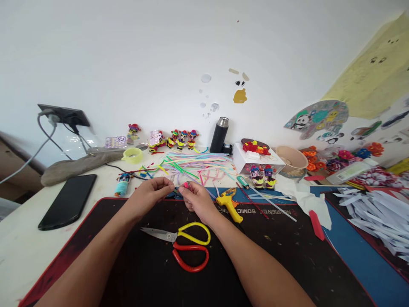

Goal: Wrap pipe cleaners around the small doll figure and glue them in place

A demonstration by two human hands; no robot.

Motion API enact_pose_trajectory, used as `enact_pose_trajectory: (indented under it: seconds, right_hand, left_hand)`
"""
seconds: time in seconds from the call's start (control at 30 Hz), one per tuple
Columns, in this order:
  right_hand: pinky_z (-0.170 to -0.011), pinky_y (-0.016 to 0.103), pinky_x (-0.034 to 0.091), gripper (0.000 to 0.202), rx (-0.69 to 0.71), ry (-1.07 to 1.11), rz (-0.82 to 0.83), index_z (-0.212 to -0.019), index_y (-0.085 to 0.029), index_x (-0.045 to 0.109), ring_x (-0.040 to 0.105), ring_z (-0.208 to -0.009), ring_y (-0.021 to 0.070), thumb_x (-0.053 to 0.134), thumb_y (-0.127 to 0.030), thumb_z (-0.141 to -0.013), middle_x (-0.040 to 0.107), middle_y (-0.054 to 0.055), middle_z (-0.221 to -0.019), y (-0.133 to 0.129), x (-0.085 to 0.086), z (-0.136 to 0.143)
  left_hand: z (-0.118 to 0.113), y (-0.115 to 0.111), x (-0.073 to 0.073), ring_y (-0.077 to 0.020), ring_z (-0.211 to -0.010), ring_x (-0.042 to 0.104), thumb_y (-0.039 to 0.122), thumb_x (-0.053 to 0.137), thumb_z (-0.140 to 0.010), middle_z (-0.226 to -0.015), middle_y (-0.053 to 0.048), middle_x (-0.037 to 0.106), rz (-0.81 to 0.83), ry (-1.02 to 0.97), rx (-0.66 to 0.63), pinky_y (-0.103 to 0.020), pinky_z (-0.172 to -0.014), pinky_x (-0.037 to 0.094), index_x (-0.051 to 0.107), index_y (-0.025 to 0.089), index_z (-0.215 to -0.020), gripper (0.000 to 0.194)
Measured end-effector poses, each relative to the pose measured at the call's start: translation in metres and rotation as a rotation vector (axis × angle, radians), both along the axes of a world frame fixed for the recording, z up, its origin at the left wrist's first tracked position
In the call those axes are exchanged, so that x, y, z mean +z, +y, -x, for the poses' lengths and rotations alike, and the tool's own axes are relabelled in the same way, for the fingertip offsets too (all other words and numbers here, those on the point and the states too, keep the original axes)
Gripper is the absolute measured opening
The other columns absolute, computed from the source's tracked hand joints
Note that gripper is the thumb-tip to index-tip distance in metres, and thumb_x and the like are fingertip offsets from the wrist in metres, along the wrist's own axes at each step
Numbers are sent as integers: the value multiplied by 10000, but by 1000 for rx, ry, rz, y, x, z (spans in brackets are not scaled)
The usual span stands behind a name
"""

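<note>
My left hand (152,192) is closed in a pinch above the far part of the black mat (262,251); what it grips, if anything, is too small to make out. Nearly touching it, my right hand (198,201) pinches a small bright pink piece (186,184) between thumb and finger. The exact kind of that piece does not show. Below both hands lie scissors (174,237) with one yellow and one red handle, blades apart. A yellow glue gun (230,204) rests just right of my right hand.
Pipe cleaners (191,164) in many colours lie behind my hands. Small figurines (183,140), a black thermos (220,135) and a white box (238,158) stand near the wall. At left are a phone (68,200) and a tape roll (132,155); paper strips (377,217) cover the right.
</note>
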State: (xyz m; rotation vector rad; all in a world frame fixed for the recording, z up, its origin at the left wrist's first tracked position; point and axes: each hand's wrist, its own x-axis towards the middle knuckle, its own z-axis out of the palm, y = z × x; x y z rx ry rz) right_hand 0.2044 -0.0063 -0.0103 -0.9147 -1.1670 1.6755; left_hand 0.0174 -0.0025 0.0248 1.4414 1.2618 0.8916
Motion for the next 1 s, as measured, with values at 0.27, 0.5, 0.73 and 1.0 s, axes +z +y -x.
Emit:
enact_pose_trajectory:
  seconds: [0.27,0.5,0.73,1.0]
  right_hand:
    - [-406,224,169,422,21,-43,-32,-786,-241,474,251,-401,60,781,-529,-810,334,-141,-506,1,-6,1]
    - [-405,221,153,388,25,-4,4,-795,-236,492,241,-400,54,779,-495,-813,338,-143,-506,-1,-2,1]
    - [-407,223,125,415,3,23,32,-808,-232,499,230,-403,50,802,-514,-780,337,-142,-528,-1,1,1]
    - [-406,222,137,436,29,7,21,-777,-244,450,219,-407,53,798,-506,-799,305,-146,-520,-1,-2,2]
  left_hand:
    - [-1,1,-2,-141,-562,427,640,775,-730,-645,22,594,10,22,-24,-259,-537,320,723,202,-797,445]
    - [2,1,2,-128,-556,394,666,800,-719,-637,27,557,0,-50,58,-254,-524,292,718,197,-806,484]
    - [3,2,3,-148,-594,458,704,812,-672,-743,-23,676,12,-1,-4,-257,-537,342,783,197,-882,550]
    - [5,3,-3,-146,-601,463,639,794,-751,-731,-13,658,-7,-3,-35,-261,-550,339,774,201,-847,449]
